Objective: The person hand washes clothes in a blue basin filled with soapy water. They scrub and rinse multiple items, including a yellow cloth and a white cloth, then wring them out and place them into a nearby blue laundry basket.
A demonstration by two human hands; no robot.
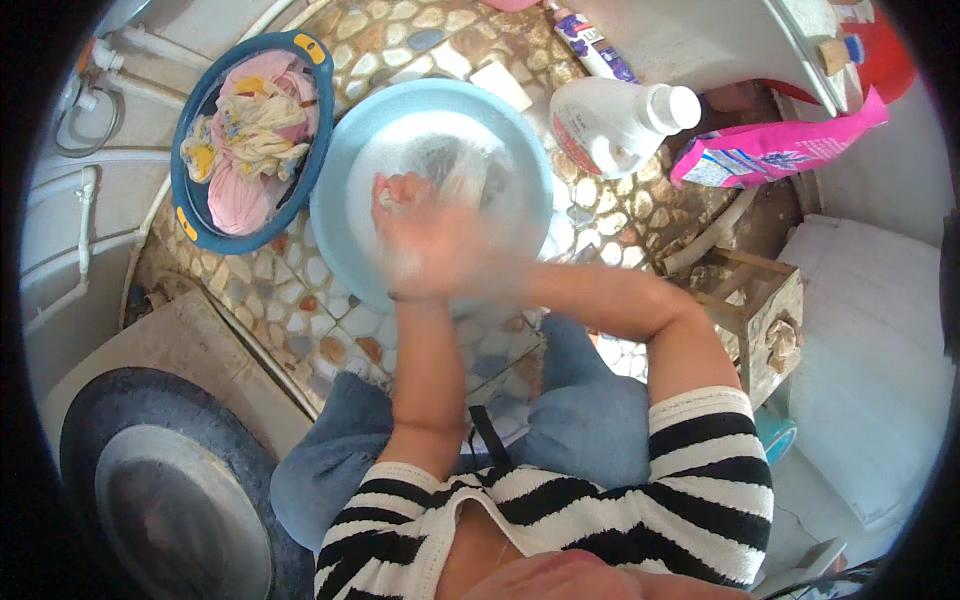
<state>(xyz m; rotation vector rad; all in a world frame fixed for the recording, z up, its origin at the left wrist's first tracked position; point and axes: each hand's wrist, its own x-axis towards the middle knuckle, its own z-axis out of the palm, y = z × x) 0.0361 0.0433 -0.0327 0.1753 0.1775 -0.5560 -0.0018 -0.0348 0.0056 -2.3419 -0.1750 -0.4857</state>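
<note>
My left hand (400, 225) and my right hand (469, 244) are pressed close together over a round light-blue plastic basin (335, 225). Motion blurs both, the right one most. A bit of pale, wet cloth (407, 262) shows at my left hand, its fingers curled around it. Whether my right hand grips the same cloth is hidden by the blur. Below the hands, whitish sudsy water (375, 154) fills the basin, and a darker patch shows through the foam. A dark band circles my left wrist.
Left of the basin stands an oval dark-blue tub (180, 169) holding pink and patterned laundry (255, 142). A white detergent jug (596, 124), a pink detergent bag (780, 154) and a white block (501, 85) lie beyond. A wooden stool (772, 322) is at right, a large black-rimmed pan (180, 502) at lower left.
</note>
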